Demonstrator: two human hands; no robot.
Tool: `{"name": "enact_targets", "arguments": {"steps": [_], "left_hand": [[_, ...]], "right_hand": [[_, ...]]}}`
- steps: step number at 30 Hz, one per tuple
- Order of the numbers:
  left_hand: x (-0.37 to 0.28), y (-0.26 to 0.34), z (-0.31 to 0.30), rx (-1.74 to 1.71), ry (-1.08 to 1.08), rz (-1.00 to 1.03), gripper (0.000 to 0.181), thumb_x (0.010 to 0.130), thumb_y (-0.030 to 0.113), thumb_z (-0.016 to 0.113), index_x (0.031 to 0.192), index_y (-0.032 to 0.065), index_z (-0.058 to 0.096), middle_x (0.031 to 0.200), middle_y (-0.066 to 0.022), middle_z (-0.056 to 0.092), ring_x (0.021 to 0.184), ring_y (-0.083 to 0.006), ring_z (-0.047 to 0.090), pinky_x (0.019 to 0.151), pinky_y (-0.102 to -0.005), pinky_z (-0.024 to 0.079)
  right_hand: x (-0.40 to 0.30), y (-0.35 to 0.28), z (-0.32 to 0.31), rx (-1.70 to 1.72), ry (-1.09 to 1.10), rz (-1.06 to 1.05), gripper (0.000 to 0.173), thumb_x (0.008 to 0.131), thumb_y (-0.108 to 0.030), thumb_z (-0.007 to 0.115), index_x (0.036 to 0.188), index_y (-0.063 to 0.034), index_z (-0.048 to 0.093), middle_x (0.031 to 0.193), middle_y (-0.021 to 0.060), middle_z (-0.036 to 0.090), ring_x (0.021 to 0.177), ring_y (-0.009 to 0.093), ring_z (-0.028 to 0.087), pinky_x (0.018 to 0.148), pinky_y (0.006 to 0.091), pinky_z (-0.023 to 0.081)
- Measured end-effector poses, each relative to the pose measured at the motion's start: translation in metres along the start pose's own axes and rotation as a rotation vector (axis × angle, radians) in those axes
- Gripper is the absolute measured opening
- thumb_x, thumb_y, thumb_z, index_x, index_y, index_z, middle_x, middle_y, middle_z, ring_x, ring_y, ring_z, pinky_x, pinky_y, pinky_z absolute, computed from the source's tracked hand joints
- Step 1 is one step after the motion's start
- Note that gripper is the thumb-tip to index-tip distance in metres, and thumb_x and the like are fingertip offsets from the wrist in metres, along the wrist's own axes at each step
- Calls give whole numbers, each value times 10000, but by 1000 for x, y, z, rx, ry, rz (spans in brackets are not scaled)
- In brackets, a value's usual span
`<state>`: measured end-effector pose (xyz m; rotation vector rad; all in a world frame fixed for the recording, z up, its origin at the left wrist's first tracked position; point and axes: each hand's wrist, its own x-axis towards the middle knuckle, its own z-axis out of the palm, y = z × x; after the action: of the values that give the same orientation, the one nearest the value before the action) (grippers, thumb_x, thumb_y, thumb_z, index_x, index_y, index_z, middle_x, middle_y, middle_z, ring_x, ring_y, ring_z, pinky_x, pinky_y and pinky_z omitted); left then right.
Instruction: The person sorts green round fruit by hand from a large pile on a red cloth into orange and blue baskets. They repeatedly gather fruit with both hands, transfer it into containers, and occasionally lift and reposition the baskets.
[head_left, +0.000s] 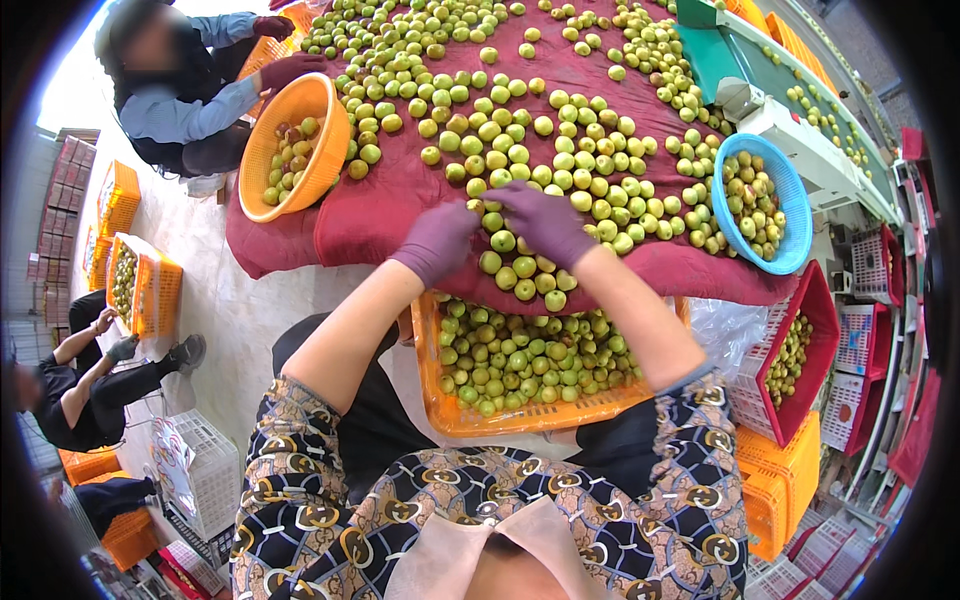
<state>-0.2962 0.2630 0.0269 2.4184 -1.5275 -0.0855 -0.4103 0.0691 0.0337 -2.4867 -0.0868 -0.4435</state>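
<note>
Many small yellow-green fruits (570, 159), which look like jujubes, are spread over a dark red cloth (375, 217) on the table before me. Both my hands wear purple gloves. My left hand (442, 238) hovers at the near side of the fruits, its fingers curled; whether a fruit is inside is hidden. Close to its right, my right hand (546, 223) reaches over the fruits, with fingertips bent towards the left hand. I cannot make out whether it grips one. Below the cloth's edge, an orange plastic crate (480, 426) between my knees holds many such fruits.
An orange basket (337, 150) with fruits rests at the table's left, near a seated person (180, 105). A blue basket (801, 217) of browner fruits sits right. Beyond is a green conveyor belt (780, 71). A red-lined crate (821, 337) stands right; another person (82, 390) sits left.
</note>
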Motion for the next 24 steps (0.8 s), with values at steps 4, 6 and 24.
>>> {"name": "enact_targets", "arguments": {"steps": [4,6,24], "left_hand": [[27,-44,-46,-39,72,-394,216,906,159,642,1103,141,727,1069,-160,714,1009,-363,702,848,-481,571],[37,-61,-43,-47,119,-458,244,927,184,644,1153,158,731,1096,-151,721,1003,-357,710,849,-474,573],[250,272,29,-2134,-485,-69,518,1028,345,645,1424,51,489,1321,-127,597,1257,-278,571,1105,-416,468]], "right_hand": [[43,-10,66,-367,-255,-91,202,908,-186,631,1102,-203,686,1026,152,666,846,370,723,688,471,579],[52,-15,70,-376,-332,-50,172,894,-211,653,1057,-196,706,995,161,683,878,367,727,720,488,582],[-154,169,-213,1300,1311,318,444,1061,-321,583,1335,27,544,1218,168,687,1100,275,674,984,392,566]]}}
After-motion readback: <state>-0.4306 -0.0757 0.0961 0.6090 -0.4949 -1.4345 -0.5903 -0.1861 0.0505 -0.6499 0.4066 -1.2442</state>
